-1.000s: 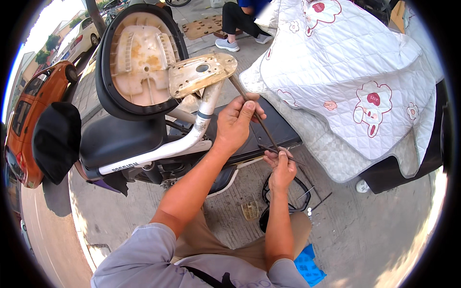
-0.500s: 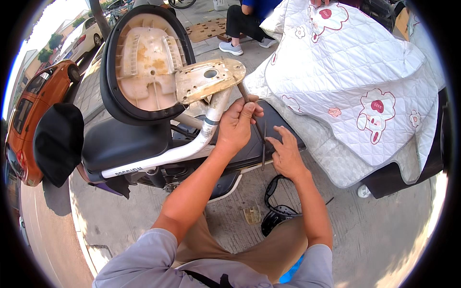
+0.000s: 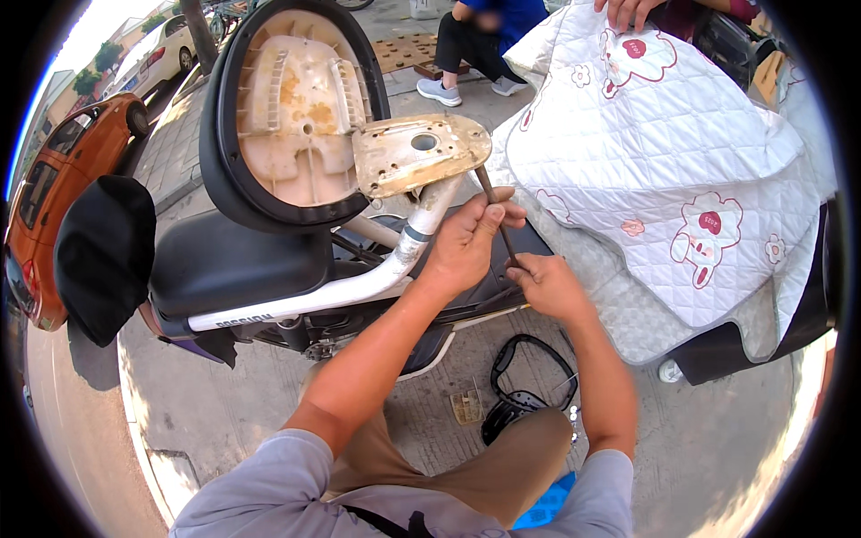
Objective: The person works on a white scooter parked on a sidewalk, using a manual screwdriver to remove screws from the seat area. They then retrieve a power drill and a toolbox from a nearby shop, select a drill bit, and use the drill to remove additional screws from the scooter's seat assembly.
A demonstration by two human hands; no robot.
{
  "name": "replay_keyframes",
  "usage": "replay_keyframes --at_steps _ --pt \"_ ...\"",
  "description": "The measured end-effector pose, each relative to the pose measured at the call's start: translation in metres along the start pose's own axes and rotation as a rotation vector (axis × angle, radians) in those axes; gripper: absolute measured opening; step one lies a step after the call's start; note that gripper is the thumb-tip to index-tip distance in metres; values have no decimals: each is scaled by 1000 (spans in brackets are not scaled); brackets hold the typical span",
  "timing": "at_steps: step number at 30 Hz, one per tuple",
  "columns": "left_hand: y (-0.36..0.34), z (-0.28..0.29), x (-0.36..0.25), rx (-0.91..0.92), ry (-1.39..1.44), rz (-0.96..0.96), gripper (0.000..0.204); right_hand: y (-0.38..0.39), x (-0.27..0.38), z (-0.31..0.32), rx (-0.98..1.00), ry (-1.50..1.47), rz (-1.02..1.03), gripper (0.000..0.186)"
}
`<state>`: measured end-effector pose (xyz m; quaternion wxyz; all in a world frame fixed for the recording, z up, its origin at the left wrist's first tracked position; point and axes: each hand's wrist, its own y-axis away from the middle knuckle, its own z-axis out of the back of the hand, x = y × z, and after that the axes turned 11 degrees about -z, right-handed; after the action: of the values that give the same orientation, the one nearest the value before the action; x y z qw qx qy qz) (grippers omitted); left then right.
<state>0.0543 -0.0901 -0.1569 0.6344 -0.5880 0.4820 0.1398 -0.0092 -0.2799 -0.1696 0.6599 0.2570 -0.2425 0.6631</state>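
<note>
My left hand (image 3: 465, 247) is closed around a long dark metal rod (image 3: 486, 186), whose upper end meets the underside of a pale, worn mounting plate (image 3: 399, 157). My right hand (image 3: 547, 282) pinches the rod's lower part. The plate sits atop a white tubular frame (image 3: 395, 264) on a scooter with a black seat (image 3: 238, 264). An upturned black-rimmed seat or backrest (image 3: 278, 99) stands beside the plate, showing its stained cream plastic underside. A dark loop-shaped item (image 3: 516, 417) and a small translucent piece (image 3: 466, 408) lie on the pavement below.
A white quilted cover (image 3: 682, 143) drapes at the right, with another person's hand (image 3: 628, 11) on its top edge. A crouching person (image 3: 498, 22) is beyond. A black cover (image 3: 103, 260) and an orange car (image 3: 81, 143) are at left. A blue sheet (image 3: 547, 498) lies near me.
My right hand released the rod, showed spread fingers, and now grips it again, slightly higher. My left hand, still holding, shifted right along with the scene. Another person's hand shows more on the quilt.
</note>
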Motion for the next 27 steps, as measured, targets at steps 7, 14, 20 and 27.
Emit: replay_keyframes --at_steps 7,14,20,27 --pt "-2 -8 -10 -52 95 108 41 32 6 12 -303 49 -1 16" --pt "-3 -22 -4 -286 315 169 31 29 -8 -50 -719 272 51 17" --pt "-1 -14 12 -286 256 31 26 9 9 -32 -380 -13 100 21" --pt "-3 -4 16 -126 318 9 34 14 12 -12 -227 -76 33 20"
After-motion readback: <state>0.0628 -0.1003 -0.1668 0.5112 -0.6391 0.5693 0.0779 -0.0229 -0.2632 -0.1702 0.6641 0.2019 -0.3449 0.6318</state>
